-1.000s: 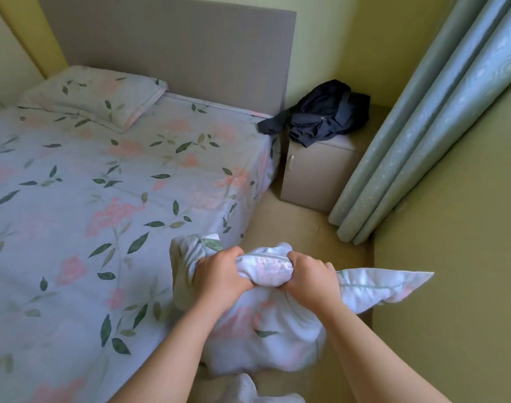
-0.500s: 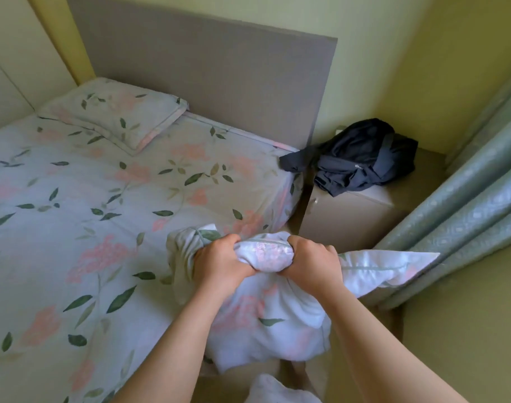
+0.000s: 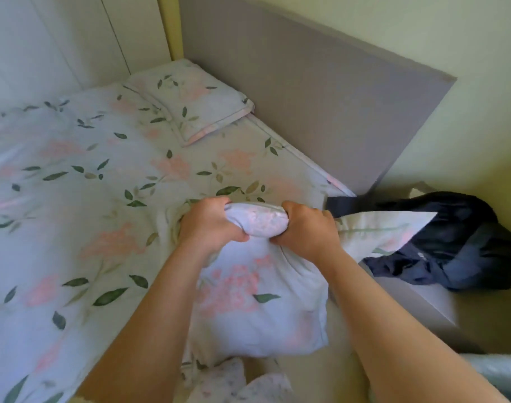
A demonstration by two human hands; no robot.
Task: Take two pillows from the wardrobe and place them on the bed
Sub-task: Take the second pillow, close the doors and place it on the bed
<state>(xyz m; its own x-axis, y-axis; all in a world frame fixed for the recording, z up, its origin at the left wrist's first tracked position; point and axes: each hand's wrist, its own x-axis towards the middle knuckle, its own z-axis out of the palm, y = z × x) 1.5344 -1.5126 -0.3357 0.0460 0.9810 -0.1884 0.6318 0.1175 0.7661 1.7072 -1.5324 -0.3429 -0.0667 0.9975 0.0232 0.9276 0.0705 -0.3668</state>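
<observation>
A floral pillow [image 3: 257, 301] hangs from both my hands over the bed's right edge. My left hand [image 3: 210, 225] and my right hand [image 3: 305, 231] grip its bunched top edge side by side, fingers curled round the fabric. One corner of the pillow sticks out to the right over dark clothes. A second floral pillow [image 3: 190, 103] lies flat at the head of the bed [image 3: 74, 199], against the grey headboard [image 3: 321, 91]. The bed has a matching floral sheet.
A nightstand [image 3: 417, 303] stands to the right of the bed with a heap of dark navy clothes [image 3: 452, 242] on top. A pale curtain [image 3: 492, 370] shows at the lower right. White panels [image 3: 59, 39] rise behind the bed's far left.
I have come closer to the head of the bed, and the view has swung left. The held pillow now hangs nearer the headboard, above the bed's edge. Both grips are unchanged.
</observation>
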